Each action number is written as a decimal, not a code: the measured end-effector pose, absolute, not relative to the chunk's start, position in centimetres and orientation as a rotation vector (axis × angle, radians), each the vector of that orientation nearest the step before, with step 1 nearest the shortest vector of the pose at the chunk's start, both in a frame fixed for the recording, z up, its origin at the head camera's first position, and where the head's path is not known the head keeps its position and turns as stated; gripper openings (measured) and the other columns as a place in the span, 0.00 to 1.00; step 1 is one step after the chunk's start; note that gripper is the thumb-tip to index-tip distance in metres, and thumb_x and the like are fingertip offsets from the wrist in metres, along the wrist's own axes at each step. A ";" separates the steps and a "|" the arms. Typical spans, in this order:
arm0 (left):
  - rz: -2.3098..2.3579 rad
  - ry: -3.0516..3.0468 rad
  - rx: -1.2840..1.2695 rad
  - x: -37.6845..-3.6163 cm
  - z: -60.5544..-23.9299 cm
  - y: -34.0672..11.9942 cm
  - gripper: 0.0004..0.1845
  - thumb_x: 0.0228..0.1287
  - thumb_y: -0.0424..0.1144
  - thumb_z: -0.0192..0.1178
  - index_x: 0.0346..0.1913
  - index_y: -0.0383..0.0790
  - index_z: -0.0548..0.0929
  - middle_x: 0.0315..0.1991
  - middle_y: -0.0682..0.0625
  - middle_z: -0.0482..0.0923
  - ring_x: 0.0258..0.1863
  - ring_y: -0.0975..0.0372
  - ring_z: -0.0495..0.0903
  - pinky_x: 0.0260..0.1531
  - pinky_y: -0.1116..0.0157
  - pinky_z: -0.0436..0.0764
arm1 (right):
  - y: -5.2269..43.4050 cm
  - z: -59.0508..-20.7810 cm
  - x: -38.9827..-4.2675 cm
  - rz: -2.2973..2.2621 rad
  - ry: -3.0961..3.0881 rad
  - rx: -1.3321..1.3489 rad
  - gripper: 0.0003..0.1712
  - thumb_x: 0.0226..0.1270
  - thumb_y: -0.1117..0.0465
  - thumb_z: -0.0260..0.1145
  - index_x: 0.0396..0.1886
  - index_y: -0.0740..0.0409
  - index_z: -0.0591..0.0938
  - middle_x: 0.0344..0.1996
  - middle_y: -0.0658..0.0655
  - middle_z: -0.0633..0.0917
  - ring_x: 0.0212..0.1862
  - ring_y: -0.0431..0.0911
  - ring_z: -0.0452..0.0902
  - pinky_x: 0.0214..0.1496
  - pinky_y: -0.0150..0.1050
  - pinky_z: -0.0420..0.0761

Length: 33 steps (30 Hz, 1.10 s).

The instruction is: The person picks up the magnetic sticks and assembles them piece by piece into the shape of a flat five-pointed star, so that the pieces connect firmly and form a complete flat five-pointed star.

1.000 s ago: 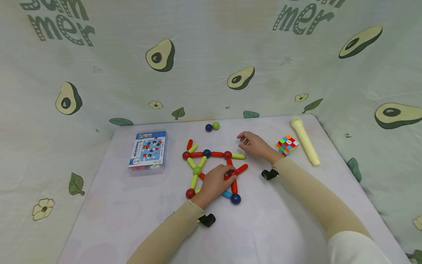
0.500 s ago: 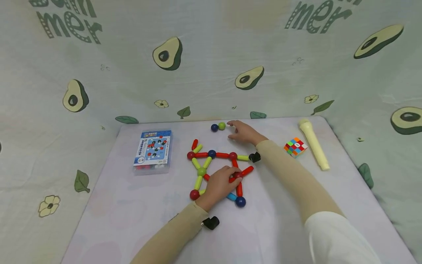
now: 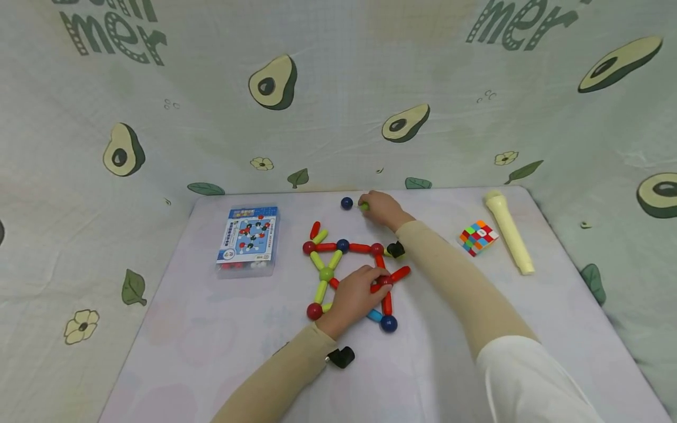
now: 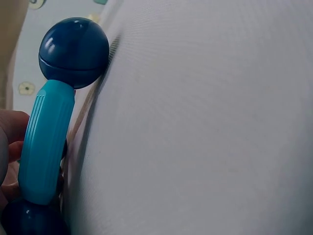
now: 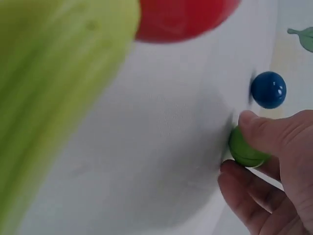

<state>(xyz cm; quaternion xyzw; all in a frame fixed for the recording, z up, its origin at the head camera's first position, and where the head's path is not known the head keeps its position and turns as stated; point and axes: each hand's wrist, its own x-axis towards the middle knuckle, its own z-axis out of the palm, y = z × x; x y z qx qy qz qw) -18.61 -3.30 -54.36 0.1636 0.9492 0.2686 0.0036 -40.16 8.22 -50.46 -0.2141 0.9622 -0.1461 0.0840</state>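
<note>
At the back of the table my right hand (image 3: 383, 210) pinches a green ball (image 5: 244, 149) between thumb and fingers. A loose dark blue ball (image 3: 346, 203) lies just left of it. My left hand (image 3: 353, 294) lies over a flat frame of balls and coloured rods, its thumb and fingers around a red ball (image 3: 386, 282) on the frame's right side. Part of the frame is hidden under that hand. A light blue rod (image 4: 46, 142) between two dark blue balls fills the left wrist view's edge. Another green ball (image 3: 326, 274) joins several rods at the frame's left.
Left of the frame is a clear plastic box (image 3: 247, 241) with a printed card. To the right lie a colourful puzzle cube (image 3: 478, 238) and a pale yellow microphone-shaped stick (image 3: 509, 232). A patterned cloth (image 3: 338, 117) hangs behind the table.
My right hand has moved left and back across the table, and its fingers now close around the green ball. My left hand stays at the red ball. The head view has shifted slightly.
</note>
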 end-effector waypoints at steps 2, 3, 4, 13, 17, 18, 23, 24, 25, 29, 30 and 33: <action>0.851 2.969 0.513 -18.5 -54.4 -3.2 0.18 0.68 0.55 0.66 0.58 0.56 0.84 0.45 0.57 0.81 0.39 0.67 0.78 0.37 0.73 0.79 | 9.0 -50.3 -39.8 -0.462 2.875 -0.597 0.21 0.71 0.60 0.68 0.61 0.56 0.81 0.58 0.59 0.82 0.58 0.54 0.76 0.67 0.50 0.72; 0.852 2.966 0.509 -18.5 -54.4 -3.1 0.18 0.69 0.55 0.65 0.58 0.56 0.84 0.45 0.57 0.81 0.38 0.67 0.77 0.37 0.73 0.79 | 9.5 -50.2 -39.6 -0.480 2.870 -0.581 0.21 0.70 0.60 0.69 0.61 0.57 0.81 0.57 0.59 0.83 0.56 0.54 0.76 0.66 0.50 0.73; 0.852 2.965 0.505 -18.5 -54.4 -3.1 0.18 0.69 0.55 0.65 0.58 0.56 0.84 0.44 0.57 0.81 0.38 0.67 0.77 0.37 0.74 0.79 | 10.0 -50.2 -39.4 -0.502 2.865 -0.565 0.21 0.69 0.60 0.70 0.60 0.57 0.81 0.56 0.59 0.83 0.55 0.54 0.76 0.65 0.50 0.73; 0.834 2.980 0.471 -18.4 -54.7 -3.1 0.19 0.68 0.55 0.66 0.59 0.57 0.83 0.44 0.58 0.80 0.37 0.68 0.76 0.36 0.74 0.78 | 15.6 -50.5 -34.9 -0.592 2.848 -0.491 0.21 0.66 0.62 0.73 0.57 0.61 0.84 0.54 0.62 0.82 0.53 0.55 0.75 0.64 0.51 0.75; 0.832 2.983 0.471 -18.4 -54.7 -3.1 0.19 0.68 0.55 0.66 0.59 0.57 0.83 0.44 0.58 0.80 0.37 0.68 0.76 0.37 0.74 0.79 | 18.0 -50.7 -32.2 -0.636 2.859 -0.502 0.21 0.65 0.61 0.75 0.56 0.60 0.85 0.51 0.62 0.80 0.52 0.55 0.75 0.60 0.52 0.77; 0.826 2.983 0.475 -18.3 -54.7 -3.1 0.19 0.68 0.55 0.66 0.59 0.57 0.83 0.44 0.58 0.80 0.37 0.68 0.76 0.38 0.73 0.79 | 18.5 -50.8 -31.5 -0.649 2.854 -0.499 0.21 0.65 0.60 0.75 0.56 0.59 0.86 0.51 0.62 0.80 0.51 0.55 0.75 0.59 0.51 0.78; 0.812 2.987 0.469 -18.3 -54.6 -3.1 0.19 0.68 0.56 0.66 0.59 0.57 0.83 0.43 0.58 0.79 0.37 0.67 0.75 0.37 0.73 0.78 | 20.7 -51.4 -27.9 -0.731 2.805 -0.485 0.22 0.64 0.57 0.75 0.57 0.56 0.85 0.51 0.58 0.81 0.47 0.52 0.76 0.52 0.48 0.80; 0.819 2.987 0.466 -18.3 -54.5 -3.1 0.19 0.68 0.55 0.66 0.59 0.57 0.83 0.42 0.58 0.79 0.36 0.67 0.75 0.37 0.73 0.78 | 21.0 -51.5 -27.3 -0.755 2.797 -0.486 0.22 0.64 0.57 0.75 0.57 0.56 0.85 0.52 0.58 0.81 0.46 0.51 0.77 0.51 0.47 0.80; 0.827 2.986 0.462 -18.3 -54.4 -3.1 0.19 0.68 0.55 0.66 0.59 0.57 0.83 0.42 0.58 0.79 0.36 0.67 0.75 0.36 0.73 0.78 | 21.2 -51.6 -26.7 -0.784 2.790 -0.486 0.22 0.64 0.58 0.75 0.57 0.57 0.84 0.52 0.58 0.81 0.45 0.50 0.77 0.50 0.46 0.80; 0.851 2.986 0.467 -18.4 -54.3 -3.2 0.19 0.68 0.55 0.65 0.58 0.56 0.84 0.42 0.58 0.79 0.36 0.66 0.75 0.35 0.73 0.77 | 21.7 -51.9 -24.9 -0.906 2.770 -0.488 0.24 0.64 0.60 0.76 0.58 0.58 0.81 0.49 0.55 0.82 0.42 0.48 0.78 0.45 0.44 0.80; 0.854 2.986 0.470 -18.5 -54.3 -3.2 0.19 0.69 0.55 0.65 0.58 0.56 0.84 0.42 0.58 0.79 0.36 0.66 0.75 0.35 0.73 0.77 | 21.8 -52.1 -24.6 -0.942 2.759 -0.493 0.24 0.64 0.60 0.76 0.58 0.57 0.80 0.48 0.55 0.82 0.42 0.47 0.78 0.46 0.43 0.80; 0.846 2.988 0.484 -18.4 -54.4 -3.0 0.19 0.68 0.55 0.66 0.58 0.56 0.84 0.41 0.57 0.79 0.36 0.66 0.75 0.35 0.72 0.77 | 22.0 -52.9 -24.2 -1.040 2.719 -0.496 0.24 0.65 0.60 0.75 0.60 0.55 0.79 0.48 0.53 0.83 0.43 0.46 0.78 0.47 0.43 0.80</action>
